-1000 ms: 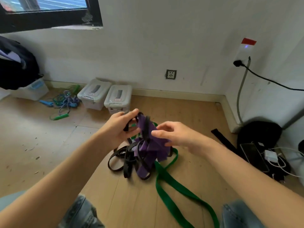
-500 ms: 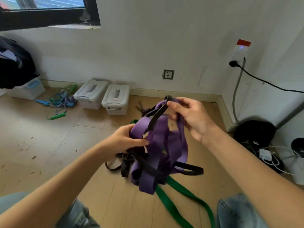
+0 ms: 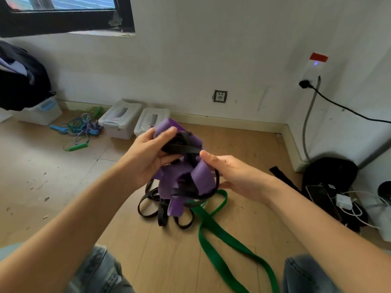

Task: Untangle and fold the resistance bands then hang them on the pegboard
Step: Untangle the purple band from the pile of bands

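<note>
1. Writing on the two box (image 3: 120, 119) lids is too small to read.
2. Left hand (image 3: 148, 156) has its grip curled round the purple band (image 3: 184, 176) and a black band (image 3: 179, 148), held up above the floor (image 3: 53, 176).
3. Right hand (image 3: 232, 172) touches the bundle's side, fingers loose and apart.
4. More black loops (image 3: 148, 206) hang to the floor; the green band (image 3: 228, 244) lies there between the knees, with bare floor to the left.
</note>
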